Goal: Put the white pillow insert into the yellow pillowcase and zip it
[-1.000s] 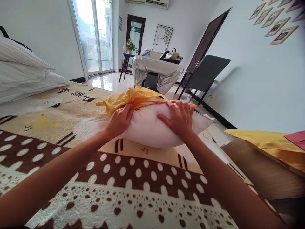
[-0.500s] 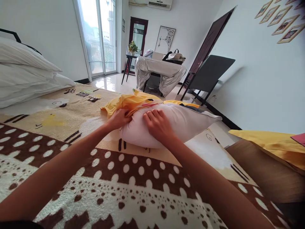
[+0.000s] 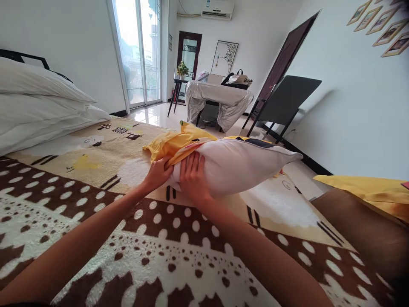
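Note:
A white pillow [image 3: 243,166] lies on the patterned blanket in front of me, its left end partly inside a bunched yellow pillowcase [image 3: 172,143]. My left hand [image 3: 159,171] is closed on the pillowcase's edge at the pillow's left end. On the pillow's near left side rests my right hand [image 3: 193,175], its fingers stretched out towards the case's edge and the thumb out of sight. Dark and yellow cloth shows along the pillow's far edge.
The blanket [image 3: 124,187] covers the bed under my arms. Stacked white bedding [image 3: 41,106] is at the left. A yellow cloth [image 3: 367,192] lies over a brown surface at the right. Beyond the bed stand a silver-covered table [image 3: 217,91] and a dark chair [image 3: 287,100].
My right hand has slid left along the pillow, close to my left hand, and its curled fingers have straightened. The left hand still grips the pillowcase. The view has shifted slightly.

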A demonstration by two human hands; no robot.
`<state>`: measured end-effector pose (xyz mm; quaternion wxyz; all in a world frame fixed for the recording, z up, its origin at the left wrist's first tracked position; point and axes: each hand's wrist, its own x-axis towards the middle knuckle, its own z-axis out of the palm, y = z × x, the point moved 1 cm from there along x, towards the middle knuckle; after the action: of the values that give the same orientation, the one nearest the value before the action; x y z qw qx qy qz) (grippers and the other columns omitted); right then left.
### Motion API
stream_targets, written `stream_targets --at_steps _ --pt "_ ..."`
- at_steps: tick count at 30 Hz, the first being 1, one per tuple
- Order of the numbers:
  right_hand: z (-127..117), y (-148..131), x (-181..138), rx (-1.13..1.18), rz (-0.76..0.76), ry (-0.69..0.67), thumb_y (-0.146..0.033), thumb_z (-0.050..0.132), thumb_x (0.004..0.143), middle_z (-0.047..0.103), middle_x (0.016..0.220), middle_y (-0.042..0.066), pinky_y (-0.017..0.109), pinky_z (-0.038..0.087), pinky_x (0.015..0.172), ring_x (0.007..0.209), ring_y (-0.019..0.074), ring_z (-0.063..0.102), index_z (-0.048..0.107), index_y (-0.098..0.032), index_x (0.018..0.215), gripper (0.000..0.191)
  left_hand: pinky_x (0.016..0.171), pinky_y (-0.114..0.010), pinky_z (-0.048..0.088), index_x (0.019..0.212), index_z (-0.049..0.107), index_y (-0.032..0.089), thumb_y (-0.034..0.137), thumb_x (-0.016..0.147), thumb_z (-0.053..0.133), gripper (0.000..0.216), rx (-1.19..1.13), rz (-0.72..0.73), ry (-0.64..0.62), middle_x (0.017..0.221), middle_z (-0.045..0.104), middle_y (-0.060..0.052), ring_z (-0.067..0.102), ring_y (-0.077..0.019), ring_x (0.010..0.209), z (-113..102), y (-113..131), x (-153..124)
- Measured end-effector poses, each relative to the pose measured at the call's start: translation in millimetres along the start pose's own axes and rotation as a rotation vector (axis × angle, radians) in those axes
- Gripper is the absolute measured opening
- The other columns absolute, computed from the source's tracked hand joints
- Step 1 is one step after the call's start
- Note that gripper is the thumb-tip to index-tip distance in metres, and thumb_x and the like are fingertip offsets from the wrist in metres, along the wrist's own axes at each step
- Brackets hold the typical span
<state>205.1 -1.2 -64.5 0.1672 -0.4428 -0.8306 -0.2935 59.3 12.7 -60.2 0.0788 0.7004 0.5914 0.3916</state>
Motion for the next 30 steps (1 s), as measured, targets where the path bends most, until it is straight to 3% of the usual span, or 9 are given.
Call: stream_targets --at_steps 4,8,13,17,20,22,25,30 --pt "-8 21 19 -0.043 0.079 0.005 -0.022 0.040 0.088 0.045 0.132 0.040 0.063 0.024 0.104 0.124 0.0435 0.047 0.048 0.014 0.128 0.054 0.069 -0.031 0.045 0.087 0.056 0.017 0.022 0.074 0.046 0.017 0.018 0.048 0.024 0.075 0.060 -0.005 0.055 -0.0194 0.071 1 18 -4" --pt "-9 43 28 -0.121 0.150 0.046 -0.028 0.043 0.087 0.052 0.121 0.043 0.062 0.027 0.098 0.113 0.0449 0.053 0.053 0.017 0.121 0.057 0.080 -0.036 0.048 0.097 0.054 0.014 0.012 0.068 0.047 0.030 0.022 0.120 0.033 0.090 0.062 -0.012 0.060 -0.0251 0.088 15 39 -7" --pt "-4 78 27 -0.126 0.266 0.160 -0.032 0.047 0.083 0.052 0.123 0.041 0.058 0.030 0.096 0.111 0.0449 0.052 0.048 0.015 0.128 0.065 0.084 -0.039 0.049 0.108 0.052 0.014 0.008 0.070 0.045 0.038 0.012 0.214 0.029 0.097 0.061 -0.014 0.059 -0.0273 0.093 38 69 -3" --pt "1 115 15 -0.042 0.403 0.242 -0.039 0.050 0.079 0.058 0.116 0.037 0.055 0.032 0.097 0.112 0.0448 0.051 0.059 0.011 0.118 0.064 0.091 -0.038 0.047 0.113 0.052 0.013 0.005 0.072 0.044 0.042 0.062 0.387 0.016 0.109 0.058 -0.016 0.056 -0.0271 0.104 49 89 8" --pt "8 146 -1 0.003 0.564 0.330 -0.039 0.050 0.077 0.059 0.114 0.036 0.056 0.032 0.098 0.113 0.0445 0.050 0.060 0.010 0.116 0.064 0.096 -0.042 0.043 0.114 0.053 0.012 0.005 0.078 0.042 0.039 0.141 0.596 0.157 0.117 0.056 -0.018 0.052 -0.0278 0.111 56 91 12" --pt "14 163 -14 0.029 0.670 0.400 -0.040 0.049 0.077 0.057 0.119 0.036 0.058 0.032 0.097 0.116 0.0441 0.049 0.055 0.009 0.123 0.067 0.092 -0.041 0.044 0.108 0.056 0.013 0.008 0.081 0.043 0.030 0.147 0.665 0.305 0.111 0.059 -0.016 0.053 -0.0262 0.105 62 87 14" --pt "23 176 -32 0.042 0.789 0.490 -0.047 0.048 0.077 0.055 0.122 0.034 0.058 0.033 0.099 0.120 0.0432 0.047 0.051 0.008 0.127 0.074 0.079 -0.035 0.046 0.096 0.057 0.016 0.010 0.083 0.047 0.018 0.119 0.687 0.413 0.089 0.063 -0.009 0.055 -0.0225 0.086 76 84 19" --pt "25 173 -39 0.073 0.768 0.500 -0.061 0.051 0.075 0.058 0.119 0.031 0.053 0.032 0.103 0.119 0.0405 0.048 0.052 0.006 0.124 0.083 0.084 -0.035 0.048 0.108 0.053 0.013 0.013 0.083 0.051 0.025 -0.005 0.609 0.514 0.102 0.061 -0.013 0.055 -0.0232 0.095 93 96 44"
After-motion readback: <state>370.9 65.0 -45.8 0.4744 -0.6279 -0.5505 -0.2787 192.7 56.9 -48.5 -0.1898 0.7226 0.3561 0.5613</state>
